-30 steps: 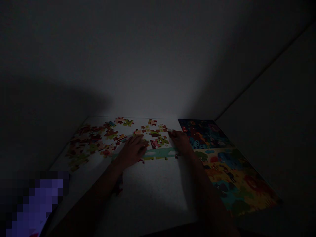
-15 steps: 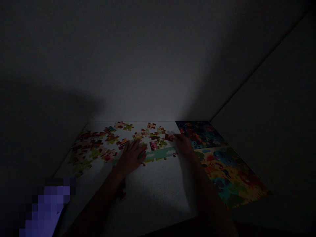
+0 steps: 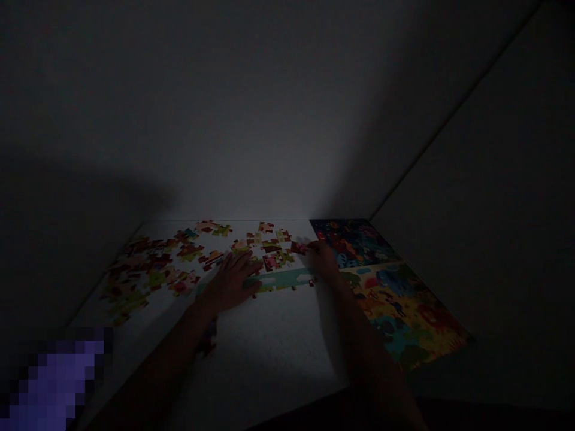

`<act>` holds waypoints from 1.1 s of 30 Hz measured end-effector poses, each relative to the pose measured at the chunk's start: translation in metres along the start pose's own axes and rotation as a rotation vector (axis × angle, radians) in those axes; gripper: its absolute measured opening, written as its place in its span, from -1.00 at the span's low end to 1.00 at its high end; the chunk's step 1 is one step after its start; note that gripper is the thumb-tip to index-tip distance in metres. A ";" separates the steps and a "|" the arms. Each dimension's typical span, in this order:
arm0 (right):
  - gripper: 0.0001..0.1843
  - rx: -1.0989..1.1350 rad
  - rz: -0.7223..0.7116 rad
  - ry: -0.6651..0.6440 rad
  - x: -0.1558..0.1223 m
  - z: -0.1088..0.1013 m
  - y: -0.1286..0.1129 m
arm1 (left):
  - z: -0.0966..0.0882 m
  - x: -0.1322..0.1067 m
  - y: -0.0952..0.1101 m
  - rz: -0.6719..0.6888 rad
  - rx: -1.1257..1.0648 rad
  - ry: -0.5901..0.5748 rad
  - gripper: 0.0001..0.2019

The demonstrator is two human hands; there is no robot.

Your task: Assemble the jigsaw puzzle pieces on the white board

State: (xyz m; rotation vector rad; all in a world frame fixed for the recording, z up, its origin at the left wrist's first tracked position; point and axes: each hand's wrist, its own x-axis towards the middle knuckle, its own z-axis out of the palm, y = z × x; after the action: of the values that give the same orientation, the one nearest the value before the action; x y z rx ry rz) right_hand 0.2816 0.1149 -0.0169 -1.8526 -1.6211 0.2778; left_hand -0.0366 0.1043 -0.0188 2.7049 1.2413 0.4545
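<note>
Fingers spread, my left hand (image 3: 231,282) lies palm down on the white table, over the left part of a joined strip of puzzle pieces (image 3: 287,279) in teal with pale clouds. My right hand (image 3: 324,261) pinches the right edge of a dark red puzzle piece (image 3: 298,247), which is at table level just beyond the strip. Between the hands are several loose pieces and a small pink and green cluster (image 3: 277,260). A dark joined column of pieces (image 3: 207,340) shows partly below my left wrist.
Many loose puzzle pieces (image 3: 144,263) are heaped at the left. On the right lie a dark blue picture (image 3: 359,239) and a yellow-orange animal picture (image 3: 399,308). A wall (image 3: 251,149) rises behind the table. A pixelated purple patch (image 3: 58,383) covers the lower left. The light is dim.
The whole view has shifted slightly, so everything appears further left. My left thumb looks more spread from the fingers. My right hand stays at the same dark red piece.
</note>
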 end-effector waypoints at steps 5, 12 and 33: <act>-0.77 -0.027 -0.075 -0.006 -0.001 0.001 -0.010 | -0.001 -0.003 0.003 -0.036 0.011 0.001 -0.52; -0.75 -0.038 -0.364 -0.165 -0.009 0.007 -0.031 | -0.002 -0.006 0.003 -0.048 0.015 0.003 -0.53; -0.68 0.020 -0.353 -0.109 -0.016 0.020 -0.039 | -0.023 -0.006 -0.014 -0.445 0.073 0.262 -0.55</act>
State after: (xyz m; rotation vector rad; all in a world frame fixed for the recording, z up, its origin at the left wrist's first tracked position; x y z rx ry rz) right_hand 0.2362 0.1075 -0.0130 -1.5227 -1.9747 0.2412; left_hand -0.0578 0.1083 -0.0019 2.3663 1.8992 0.7253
